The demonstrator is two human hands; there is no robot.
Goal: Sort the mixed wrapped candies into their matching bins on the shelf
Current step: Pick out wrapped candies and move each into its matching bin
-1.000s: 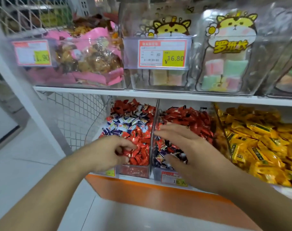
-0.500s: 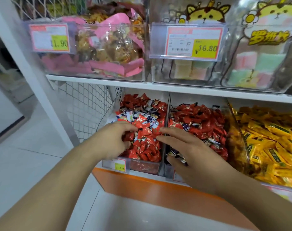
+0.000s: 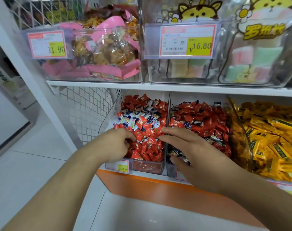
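Observation:
Two clear bins stand side by side on the lower shelf. The left bin [image 3: 147, 166] holds red wrapped candies [image 3: 148, 147] with white-and-blue candies [image 3: 135, 118] mixed in on top. The right bin [image 3: 169, 114] holds red candies [image 3: 207, 117] with a few dark-wrapped ones [image 3: 178, 151] near the front. My left hand [image 3: 113, 144] rests in the front of the left bin, fingers curled down into the red candies; what it grips is hidden. My right hand [image 3: 192, 149] hovers flat over the front of the right bin, fingers spread, holding nothing visible.
A bin of yellow wrapped candies [image 3: 272, 139] sits to the right. The upper shelf [image 3: 175, 88] carries clear bins with pink-wrapped snacks [image 3: 98, 52] and pastel sweets [image 3: 252, 64], with price tags in front. A wire mesh panel [image 3: 85, 110] closes the left side. An orange base [image 3: 142, 185] runs below.
The view has moved closer and rightward along the shelf. My left hand has moved slightly forward over the red candies. My right hand stays spread over the right bin's front.

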